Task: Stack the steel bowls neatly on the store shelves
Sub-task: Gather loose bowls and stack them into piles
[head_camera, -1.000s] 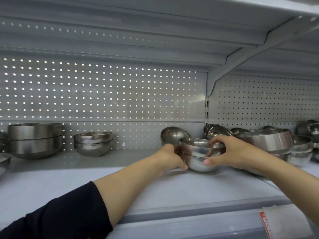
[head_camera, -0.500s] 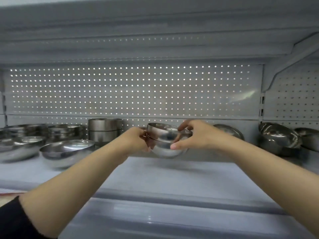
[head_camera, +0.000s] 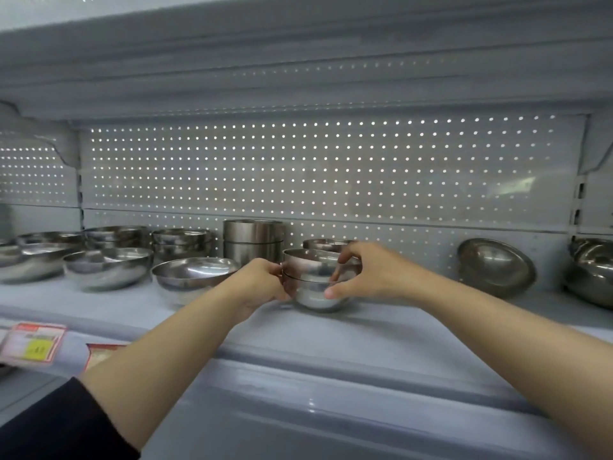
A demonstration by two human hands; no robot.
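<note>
Gripping a small stack of two bowls [head_camera: 315, 280] from both sides, your hands meet at the middle of the shelf [head_camera: 381, 330]. Your left hand [head_camera: 262, 282] curls its fingers around the left wall of the stack, at the seam where the upper bowl sits in the lower one. Your right hand [head_camera: 368, 273] holds the right side, with fingers hooked over the upper rim and the thumb pressed against the lower bowl. The stack stands upright, and its base looks to be touching the shelf or just above it; you cannot tell which.

Right behind the stack, partly hidden by your right hand, another small bowl [head_camera: 326, 244] stands near the perforated back panel [head_camera: 331, 174]. To the left, a tall stack of straight-walled bowls [head_camera: 253, 242] sits against the panel, and a wide shallow bowl [head_camera: 195, 273] rests just in front of it, close to your left hand. Farther left are more stacked and single bowls [head_camera: 109, 260]. To the right, well apart from your hands, a bowl tipped on its side [head_camera: 496, 267] leans against the panel with its inside facing you, and a large bowl [head_camera: 593, 270] is cut off by the frame edge. Price labels [head_camera: 31, 341] hang on the shelf's front edge at lower left, above your dark sleeve [head_camera: 59, 426].
</note>
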